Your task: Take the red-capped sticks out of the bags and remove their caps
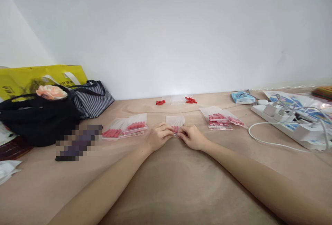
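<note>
A small clear zip bag (175, 120) with several red stick-like pieces (175, 128) in it lies on the table in front of me, its near edge between my hands. My left hand (160, 136) has its fingers closed at the bag's left near corner. Thumb and fingers of my right hand (191, 137) pinch the right near corner. Filled bags of red pieces (136, 125) lie to the left, and more filled bags (218, 117) are stacked to the right. Beyond the hands are two loose piles of red pieces, left (160, 102) and right (191, 99), beside clear bags (177, 99).
A white power strip (281, 126) with chargers and a looping cable stands at the right, near a blue packet (243, 97). On the left are a black bag (38, 121), a striped bag (92, 99), a yellow bag (59, 74) and a blurred dark object (80, 143). A wall rises behind.
</note>
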The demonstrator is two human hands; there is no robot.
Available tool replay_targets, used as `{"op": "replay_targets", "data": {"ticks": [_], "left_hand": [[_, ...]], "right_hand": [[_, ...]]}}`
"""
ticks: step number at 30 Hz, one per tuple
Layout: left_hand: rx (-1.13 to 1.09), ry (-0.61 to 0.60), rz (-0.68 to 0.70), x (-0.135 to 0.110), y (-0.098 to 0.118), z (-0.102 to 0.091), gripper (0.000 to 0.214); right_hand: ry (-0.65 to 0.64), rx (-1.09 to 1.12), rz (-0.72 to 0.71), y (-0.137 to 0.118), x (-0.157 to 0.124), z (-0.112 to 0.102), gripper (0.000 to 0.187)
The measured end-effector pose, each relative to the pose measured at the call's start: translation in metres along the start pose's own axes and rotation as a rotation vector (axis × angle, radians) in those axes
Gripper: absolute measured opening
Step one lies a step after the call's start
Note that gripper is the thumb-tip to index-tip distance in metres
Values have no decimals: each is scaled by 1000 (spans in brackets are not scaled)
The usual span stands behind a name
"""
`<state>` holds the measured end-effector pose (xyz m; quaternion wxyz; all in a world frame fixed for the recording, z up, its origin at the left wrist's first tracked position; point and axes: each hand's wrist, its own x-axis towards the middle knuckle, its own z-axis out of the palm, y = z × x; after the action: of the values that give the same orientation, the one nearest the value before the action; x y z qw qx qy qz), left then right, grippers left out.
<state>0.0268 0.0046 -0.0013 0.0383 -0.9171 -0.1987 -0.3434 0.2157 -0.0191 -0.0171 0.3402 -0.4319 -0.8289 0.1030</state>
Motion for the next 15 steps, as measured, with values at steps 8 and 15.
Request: {"op": "replay_targets", "data": {"ticks": [8,15], "left_hand": [[25,19,4,-2,2,3,15],[43,-84,-204,-3,8,6,13]], "right_hand": [[-60,-173,-11,-13,1,0,14],[-34,-314,106,-24,2,7,14]]}}
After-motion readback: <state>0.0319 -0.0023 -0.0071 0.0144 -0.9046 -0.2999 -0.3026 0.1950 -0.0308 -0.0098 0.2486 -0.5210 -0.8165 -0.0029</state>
